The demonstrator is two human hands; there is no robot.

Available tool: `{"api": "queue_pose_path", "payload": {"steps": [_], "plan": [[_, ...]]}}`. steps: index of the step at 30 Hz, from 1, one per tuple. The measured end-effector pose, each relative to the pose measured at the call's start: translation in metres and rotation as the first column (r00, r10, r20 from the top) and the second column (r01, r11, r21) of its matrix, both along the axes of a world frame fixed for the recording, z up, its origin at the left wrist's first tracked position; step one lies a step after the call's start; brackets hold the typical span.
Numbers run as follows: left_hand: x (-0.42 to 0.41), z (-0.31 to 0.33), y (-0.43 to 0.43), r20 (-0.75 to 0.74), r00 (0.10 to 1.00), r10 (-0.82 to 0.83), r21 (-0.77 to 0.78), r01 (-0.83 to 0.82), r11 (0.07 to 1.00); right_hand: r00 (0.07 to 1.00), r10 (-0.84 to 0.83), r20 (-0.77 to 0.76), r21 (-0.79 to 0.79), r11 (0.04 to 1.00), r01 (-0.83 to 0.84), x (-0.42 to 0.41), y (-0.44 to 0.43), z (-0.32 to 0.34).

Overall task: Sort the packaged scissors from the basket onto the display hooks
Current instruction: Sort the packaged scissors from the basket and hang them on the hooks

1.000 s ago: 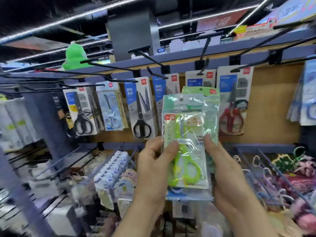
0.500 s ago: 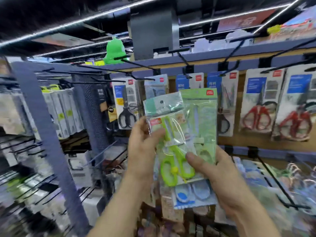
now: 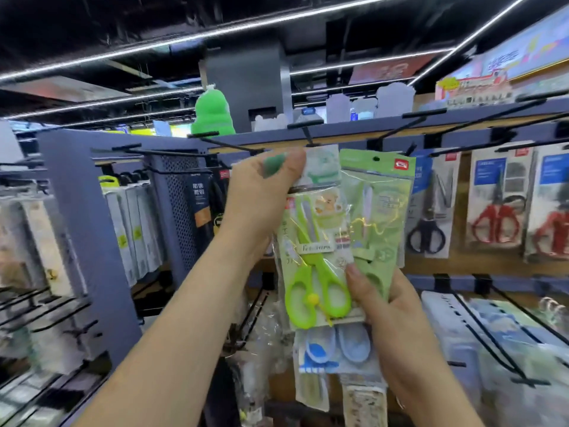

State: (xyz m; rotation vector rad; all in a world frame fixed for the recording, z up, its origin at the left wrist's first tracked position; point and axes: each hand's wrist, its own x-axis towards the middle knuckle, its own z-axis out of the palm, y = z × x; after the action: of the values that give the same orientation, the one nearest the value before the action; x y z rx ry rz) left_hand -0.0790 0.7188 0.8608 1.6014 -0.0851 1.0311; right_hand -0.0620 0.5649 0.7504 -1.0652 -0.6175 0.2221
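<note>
My left hand pinches the top of a clear pack of lime-green scissors, raised close under a black display hook on the top rail. My right hand grips the lower ends of a stack of packs: the green scissors pack, a pale green pack behind it, and a blue-handled scissors pack below. The basket is not in view.
Black-handled scissors and red-handled scissors hang on hooks to the right. Several bare black hooks stick out from the top rail. A perforated grey panel and more hanging packs stand to the left. Lower hooks carry other goods.
My left hand has slid from the middle of the green scissors pack up to its top edge and lifted it toward the top rail. The view has swung left and closer to the shelf.
</note>
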Motion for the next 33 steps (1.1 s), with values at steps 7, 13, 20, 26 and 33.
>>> {"api": "queue_pose_path", "payload": {"steps": [7, 13, 20, 26, 33], "plan": [[0.024, 0.014, 0.005, 0.019, 0.997, 0.069, 0.056, -0.070, 0.996, 0.994, -0.075, -0.082, 0.069, 0.994, 0.080, 0.005, 0.017, 0.004], [0.030, 0.015, 0.016, -0.067, 0.997, 0.040, -0.060, -0.044, 0.997, 0.995, -0.043, -0.095, 0.098, 0.994, 0.053, 0.010, 0.024, 0.006], [0.030, 0.019, 0.022, -0.186, 0.980, -0.076, -0.130, 0.053, 0.990, 0.994, -0.053, -0.091, 0.064, 0.996, 0.059, 0.020, 0.031, 0.007], [0.032, 0.014, 0.017, -0.015, 0.999, 0.035, -0.049, -0.036, 0.998, 0.993, -0.052, -0.109, 0.103, 0.993, 0.064, 0.022, 0.032, 0.005], [0.040, 0.022, 0.020, -0.116, 0.988, -0.100, -0.136, 0.084, 0.987, 0.987, -0.056, -0.147, 0.118, 0.990, 0.074, 0.031, 0.032, 0.004]]}}
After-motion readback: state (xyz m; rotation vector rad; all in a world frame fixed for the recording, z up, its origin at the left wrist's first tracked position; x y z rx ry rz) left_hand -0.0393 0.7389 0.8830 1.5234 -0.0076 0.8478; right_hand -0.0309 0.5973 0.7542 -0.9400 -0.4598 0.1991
